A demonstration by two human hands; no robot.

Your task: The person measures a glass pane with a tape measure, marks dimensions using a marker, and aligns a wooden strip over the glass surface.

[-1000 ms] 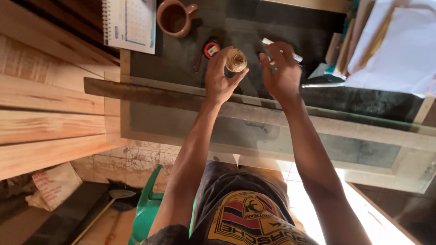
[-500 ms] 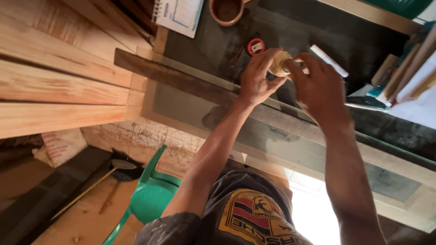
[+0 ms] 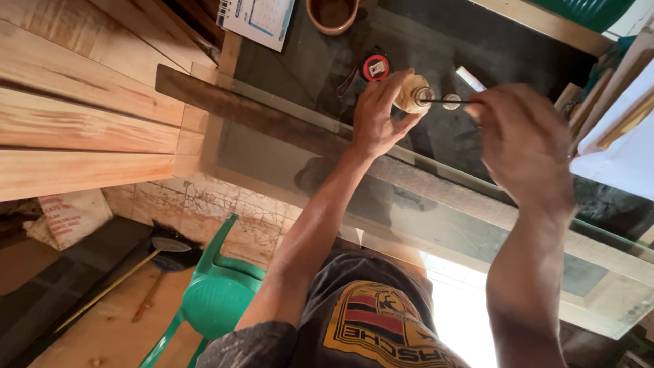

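Stacked wooden planks (image 3: 75,129) fill the nine o'clock side, beside a glass-topped table (image 3: 286,150) with a dark surface. A green plastic chair (image 3: 211,300) stands at seven o'clock, a broom (image 3: 160,249) lying just left of it. At twelve o'clock sits a brown clay cup (image 3: 332,12) — what is in it cannot be made out — with a calendar pad (image 3: 262,15) at eleven. A round red-and-black tape measure (image 3: 375,67) rests just above the left hand (image 3: 378,116), whose fingers clamp a small wooden spool (image 3: 412,94) near centre. The right hand (image 3: 524,146), at three o'clock, pinches a thin dark rod (image 3: 446,101) — fingers together — reaching to the spool.
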